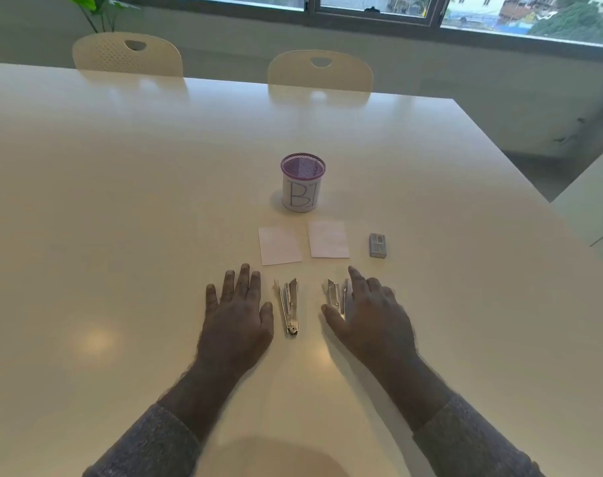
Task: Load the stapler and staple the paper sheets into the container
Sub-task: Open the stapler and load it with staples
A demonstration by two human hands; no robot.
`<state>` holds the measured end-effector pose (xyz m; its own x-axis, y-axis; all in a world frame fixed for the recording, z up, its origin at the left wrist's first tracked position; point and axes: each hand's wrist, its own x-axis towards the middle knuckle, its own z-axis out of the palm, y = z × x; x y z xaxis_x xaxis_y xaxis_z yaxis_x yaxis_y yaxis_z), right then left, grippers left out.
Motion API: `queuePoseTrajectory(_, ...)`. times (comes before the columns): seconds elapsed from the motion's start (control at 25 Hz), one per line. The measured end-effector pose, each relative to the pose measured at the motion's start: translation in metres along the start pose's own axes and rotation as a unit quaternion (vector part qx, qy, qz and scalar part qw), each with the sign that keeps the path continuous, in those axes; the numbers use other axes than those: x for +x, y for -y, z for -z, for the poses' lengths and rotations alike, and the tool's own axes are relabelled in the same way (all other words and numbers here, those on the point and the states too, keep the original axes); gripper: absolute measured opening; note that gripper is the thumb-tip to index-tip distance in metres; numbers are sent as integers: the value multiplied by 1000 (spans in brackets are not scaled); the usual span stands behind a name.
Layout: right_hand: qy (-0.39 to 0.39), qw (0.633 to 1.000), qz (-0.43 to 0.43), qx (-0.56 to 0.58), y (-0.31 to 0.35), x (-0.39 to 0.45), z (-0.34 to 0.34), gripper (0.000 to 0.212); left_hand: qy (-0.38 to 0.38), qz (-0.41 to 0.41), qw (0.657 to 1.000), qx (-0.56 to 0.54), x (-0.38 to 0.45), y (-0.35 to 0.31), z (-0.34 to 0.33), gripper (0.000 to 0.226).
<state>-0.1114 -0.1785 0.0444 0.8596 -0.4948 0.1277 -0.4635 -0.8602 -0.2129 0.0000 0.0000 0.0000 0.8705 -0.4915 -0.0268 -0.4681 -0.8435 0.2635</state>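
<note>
Nothing picked up yet. Left hand (236, 315) lies flat on the worktop (121, 208), fingers spread, holding nothing, just beside the left stapler (289, 306). Right hand (369, 315) is over the right stapler (338, 299): thumb sits near its hinge end, index points fwd past its tip, the other fingers loosely curled. Slight blur there, so it can't be told whether the fingers touch the metal or just hover; no closed grip is visible.

Both staplers are small bare-metal ones, lying w/ arms splayed apart, hinges toward the person. Beyond them are two paper sheets (280, 246) side by side, apart, not overlapping. Staple box (377, 245) is to the right of the sheets, shut as far as can be seen. Container (303, 182), a purple mesh cup w/ a lettered paper wrap, stands upright behind the sheets.

Step in hand looks like taking the right stapler for loading. To do it well:
- Pinch it by the sides near the hinge, not the top arm, so the tray stays reachable.
- It's light and slick, prob. slides on the glossy worktop, so press down a bit before lifting.
- Bring the staple box over w/ the left hand; steady it so the strip doesn't break or spill.
- Feed the strip legs-down, then shut the top gently.
</note>
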Motion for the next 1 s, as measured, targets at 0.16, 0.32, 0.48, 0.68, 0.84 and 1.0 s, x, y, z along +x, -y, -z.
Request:
queuePoseTrajectory(0.16,14,997,-45,56,6,5,-1,71,-27,-9,999,-29,0,1,5,67)
queuePoseTrajectory(0.32,49,983,-93,153,-1,11,2,64,-135,-22,977,-163,-4,-8,22,58)
queuePoseTrajectory(0.48,-2,960,-102,259,0,8,12,56,-283,-116,892,-332,-16,-39,36,26)
queuePoseTrajectory(0.68,-88,958,-35,272,17,-3,22,52,-28,15,818,-574,-15,-75,39,27)
queuePoseTrajectory(0.84,-98,968,10,231,25,-11,22,53,30,76,729,-680,-5,-75,42,31)
queuePoseTrajectory(1.0,-53,957,8,285,22,-11,20,50,55,64,690,-718,-1,-66,42,19)
